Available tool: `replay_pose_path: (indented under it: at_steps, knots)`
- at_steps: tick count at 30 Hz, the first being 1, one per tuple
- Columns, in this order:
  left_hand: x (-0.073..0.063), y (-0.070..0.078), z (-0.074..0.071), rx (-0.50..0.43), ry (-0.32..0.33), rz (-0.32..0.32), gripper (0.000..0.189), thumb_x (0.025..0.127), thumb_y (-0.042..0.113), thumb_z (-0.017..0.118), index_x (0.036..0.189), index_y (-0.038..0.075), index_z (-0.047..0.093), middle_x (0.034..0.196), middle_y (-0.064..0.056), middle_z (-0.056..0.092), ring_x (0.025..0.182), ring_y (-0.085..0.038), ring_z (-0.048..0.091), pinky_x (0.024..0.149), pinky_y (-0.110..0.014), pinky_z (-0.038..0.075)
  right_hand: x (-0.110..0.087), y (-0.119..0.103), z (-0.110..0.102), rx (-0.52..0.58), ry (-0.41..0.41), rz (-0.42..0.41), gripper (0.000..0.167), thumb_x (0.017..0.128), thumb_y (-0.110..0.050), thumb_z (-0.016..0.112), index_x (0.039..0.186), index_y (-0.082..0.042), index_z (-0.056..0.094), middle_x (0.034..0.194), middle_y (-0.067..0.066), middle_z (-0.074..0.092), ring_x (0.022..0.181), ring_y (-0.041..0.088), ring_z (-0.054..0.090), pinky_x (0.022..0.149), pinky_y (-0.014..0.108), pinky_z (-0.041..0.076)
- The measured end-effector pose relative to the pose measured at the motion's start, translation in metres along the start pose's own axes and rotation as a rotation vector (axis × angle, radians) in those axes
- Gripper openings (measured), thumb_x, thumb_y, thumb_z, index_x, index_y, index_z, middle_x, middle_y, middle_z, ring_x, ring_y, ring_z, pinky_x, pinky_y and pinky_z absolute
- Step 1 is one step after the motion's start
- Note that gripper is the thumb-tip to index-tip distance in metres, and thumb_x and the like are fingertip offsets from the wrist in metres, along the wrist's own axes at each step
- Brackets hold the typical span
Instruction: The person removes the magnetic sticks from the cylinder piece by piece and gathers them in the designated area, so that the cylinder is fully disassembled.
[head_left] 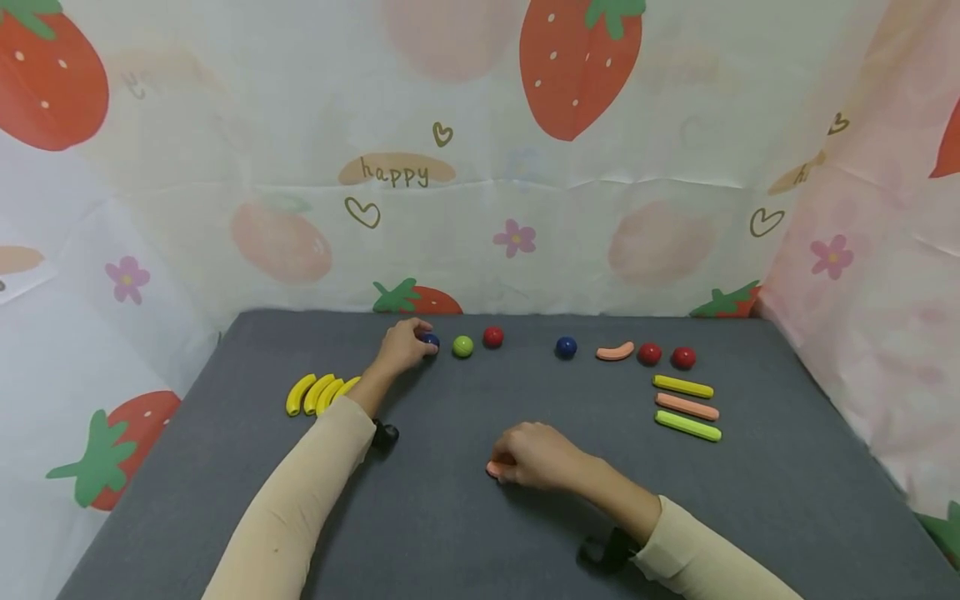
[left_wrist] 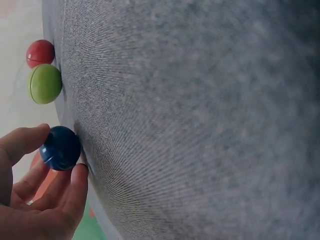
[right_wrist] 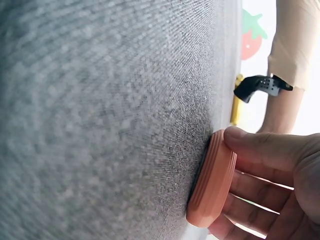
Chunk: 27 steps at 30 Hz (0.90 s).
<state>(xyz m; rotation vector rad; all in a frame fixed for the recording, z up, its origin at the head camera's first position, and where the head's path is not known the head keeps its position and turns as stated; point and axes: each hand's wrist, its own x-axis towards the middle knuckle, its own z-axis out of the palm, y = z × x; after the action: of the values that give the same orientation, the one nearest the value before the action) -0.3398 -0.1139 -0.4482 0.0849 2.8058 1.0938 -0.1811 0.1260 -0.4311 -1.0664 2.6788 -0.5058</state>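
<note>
At the table's back left, my left hand [head_left: 401,346] pinches a shiny blue ball [left_wrist: 61,148] between thumb and fingers, with the ball at the table surface. A green ball [head_left: 462,347] and a red ball [head_left: 492,337] stand just right of it. Near the middle front, my right hand [head_left: 536,455] grips a salmon-pink toy sausage [right_wrist: 212,182] with lengthwise ridges. Its thumb lies on one end and the fingers are behind it. The sausage lies along the cloth in the right wrist view; in the head view the hand hides most of it.
Several yellow toy bananas [head_left: 300,395] lie in a row under the left forearm. Toward the back right are another blue ball [head_left: 566,347], a curved salmon piece [head_left: 616,352] and two red balls [head_left: 649,354]. Yellow [head_left: 682,386], salmon [head_left: 687,407] and green sticks [head_left: 687,426] lie before them.
</note>
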Motion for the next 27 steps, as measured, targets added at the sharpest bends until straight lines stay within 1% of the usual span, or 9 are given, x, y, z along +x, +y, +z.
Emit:
replay_pose_path:
  at_steps: [7,11,15,17,19,21,25,27]
  knots:
    - [0.001,-0.003,0.0,-0.016,-0.012,0.011,0.044,0.09,0.015,0.068,0.131,0.004,0.058,0.131,-0.019,0.061,0.12,-0.036,0.057,0.099,-0.047,0.047,-0.001,0.001,0.001,-0.007,-0.001,0.004,0.017,0.094,-0.025,0.065,0.085,-0.013,0.075,0.071,-0.007,0.063,0.059,0.0,0.047,0.055,0.02,0.041]
    - [-0.001,-0.006,-0.001,-0.021,-0.003,0.013,0.043,0.09,0.016,0.068,0.13,0.004,0.058,0.131,-0.019,0.061,0.121,-0.035,0.056,0.101,-0.047,0.046,0.0,0.001,0.003,-0.004,0.008,-0.005,0.017,0.094,-0.025,0.065,0.085,-0.013,0.075,0.07,-0.007,0.062,0.058,0.0,0.046,0.055,0.02,0.039]
    - [-0.007,-0.005,-0.005,-0.034,0.004,-0.007,0.042,0.092,0.017,0.066,0.13,0.004,0.058,0.133,-0.02,0.059,0.124,-0.036,0.054,0.102,-0.048,0.045,0.001,0.003,0.003,-0.003,0.026,-0.023,0.016,0.093,-0.023,0.066,0.085,-0.013,0.074,0.069,-0.007,0.061,0.057,0.001,0.045,0.054,0.02,0.038]
    - [-0.012,-0.002,-0.009,-0.04,0.021,-0.021,0.042,0.093,0.019,0.065,0.131,0.004,0.058,0.136,-0.019,0.058,0.124,-0.036,0.054,0.102,-0.049,0.045,0.002,0.005,0.003,-0.009,0.029,-0.019,0.016,0.093,-0.023,0.066,0.084,-0.013,0.074,0.068,-0.008,0.059,0.056,0.001,0.044,0.053,0.02,0.037]
    - [-0.018,0.002,-0.013,-0.047,0.054,-0.023,0.041,0.094,0.021,0.063,0.132,0.005,0.058,0.137,-0.019,0.056,0.124,-0.036,0.054,0.101,-0.049,0.045,0.003,0.006,0.003,-0.02,0.035,-0.013,0.016,0.093,-0.024,0.066,0.083,-0.014,0.073,0.067,-0.009,0.058,0.056,0.001,0.044,0.053,0.02,0.037]
    - [-0.028,0.008,-0.018,-0.078,0.1,-0.018,0.04,0.096,0.021,0.061,0.132,0.006,0.058,0.139,-0.018,0.054,0.125,-0.035,0.053,0.101,-0.05,0.045,0.004,0.007,0.003,-0.026,0.035,0.0,0.016,0.093,-0.025,0.066,0.083,-0.015,0.073,0.067,-0.009,0.058,0.056,0.002,0.044,0.053,0.02,0.038]
    - [-0.056,0.02,-0.033,-0.205,0.185,0.02,0.035,0.097,0.02,0.056,0.131,0.009,0.059,0.141,-0.015,0.049,0.129,-0.034,0.049,0.103,-0.05,0.045,0.005,0.007,0.002,-0.024,0.031,0.0,0.015,0.093,-0.025,0.066,0.085,-0.015,0.073,0.07,-0.008,0.061,0.058,0.002,0.046,0.054,0.02,0.04]
    - [-0.071,0.025,-0.04,-0.261,0.218,0.062,0.033,0.097,0.019,0.056,0.129,0.009,0.06,0.139,-0.015,0.05,0.129,-0.034,0.05,0.104,-0.049,0.045,0.005,0.008,0.001,-0.028,0.033,-0.002,0.015,0.093,-0.025,0.066,0.086,-0.015,0.074,0.072,-0.007,0.063,0.059,0.002,0.047,0.055,0.02,0.041]
